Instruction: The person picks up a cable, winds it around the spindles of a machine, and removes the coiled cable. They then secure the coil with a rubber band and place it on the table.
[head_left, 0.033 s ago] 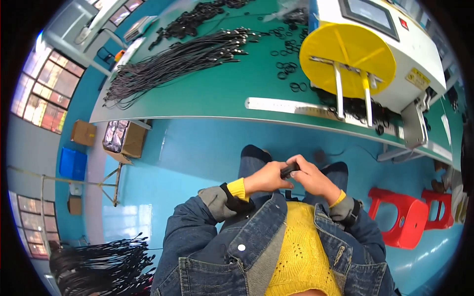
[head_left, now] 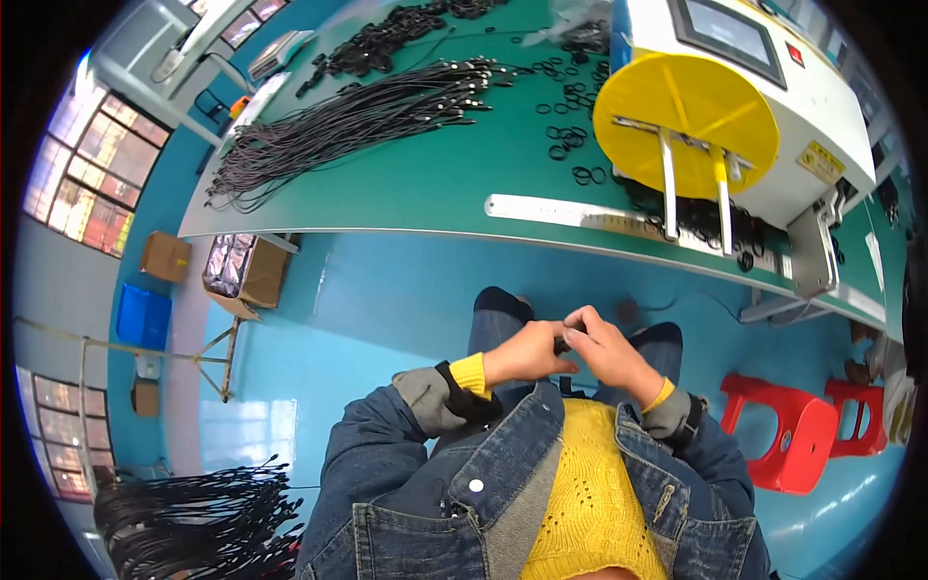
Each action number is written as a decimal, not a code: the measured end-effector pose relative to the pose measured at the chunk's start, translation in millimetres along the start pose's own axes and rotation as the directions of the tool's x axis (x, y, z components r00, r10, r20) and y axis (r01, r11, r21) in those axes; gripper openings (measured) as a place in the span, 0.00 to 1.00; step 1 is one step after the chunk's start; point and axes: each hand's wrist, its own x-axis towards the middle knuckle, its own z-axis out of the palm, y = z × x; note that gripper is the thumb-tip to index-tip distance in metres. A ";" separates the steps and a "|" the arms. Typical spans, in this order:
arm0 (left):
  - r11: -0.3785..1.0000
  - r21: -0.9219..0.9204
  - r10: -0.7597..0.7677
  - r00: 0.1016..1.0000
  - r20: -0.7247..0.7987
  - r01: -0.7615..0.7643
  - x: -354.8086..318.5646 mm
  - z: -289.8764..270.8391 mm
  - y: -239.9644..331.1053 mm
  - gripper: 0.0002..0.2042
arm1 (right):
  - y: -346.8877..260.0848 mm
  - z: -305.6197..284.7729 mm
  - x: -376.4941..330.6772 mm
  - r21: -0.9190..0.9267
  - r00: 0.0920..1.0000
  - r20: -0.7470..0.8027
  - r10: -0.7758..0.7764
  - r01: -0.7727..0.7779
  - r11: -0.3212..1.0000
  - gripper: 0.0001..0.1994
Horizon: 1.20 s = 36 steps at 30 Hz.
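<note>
Above my lap, my left hand (head_left: 525,352) and my right hand (head_left: 611,358) meet with their fingers closed. Between them is a small black piece (head_left: 562,344), mostly covered by the fingers, so its kind cannot be made out. Beyond my knees, the green table (head_left: 387,188) bears a bundle of black cables (head_left: 338,121) with metal-tipped ends. Loose black rings (head_left: 570,137) lie to the right of the bundle.
A white machine (head_left: 822,106) with a yellow disc (head_left: 677,97) and two prongs stands at right. A steel ruler (head_left: 561,210) lies along the table's near edge. Red stools (head_left: 797,445) are at right, an open carton (head_left: 261,275) at left, hanging black cables (head_left: 193,522) at lower left.
The fingers have closed further over the black piece, so less of it shows. The hands stay together in nearly the same place, and the view has shifted slightly.
</note>
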 end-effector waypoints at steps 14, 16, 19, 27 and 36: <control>0.805 0.039 -0.536 0.698 0.474 0.592 13.7 -105.0 8.0 0.12 | 12.5 -16.7 19.7 0.260 0.813 0.458 0.360 -0.509 0.820 0.18; 0.947 0.046 -0.320 0.947 0.036 0.318 34.6 -180.2 30.9 0.11 | 22.9 -23.7 15.1 0.172 0.830 0.441 0.341 -0.451 0.876 0.14; 0.968 0.034 0.245 0.902 -0.355 -0.249 71.0 -348.1 10.6 0.16 | 37.9 -19.0 7.1 0.123 0.832 0.458 0.315 -0.410 0.904 0.13; 0.183 0.832 -0.129 0.852 -0.508 0.524 136.2 -379.2 -54.6 0.42 | 52.8 -20.0 20.8 0.119 0.780 0.455 0.430 -0.531 0.839 0.14; 0.406 0.756 -0.019 0.832 -0.555 0.513 121.1 -383.4 -82.2 0.27 | 67.4 -24.2 38.8 0.148 0.765 0.460 0.451 -0.567 0.810 0.12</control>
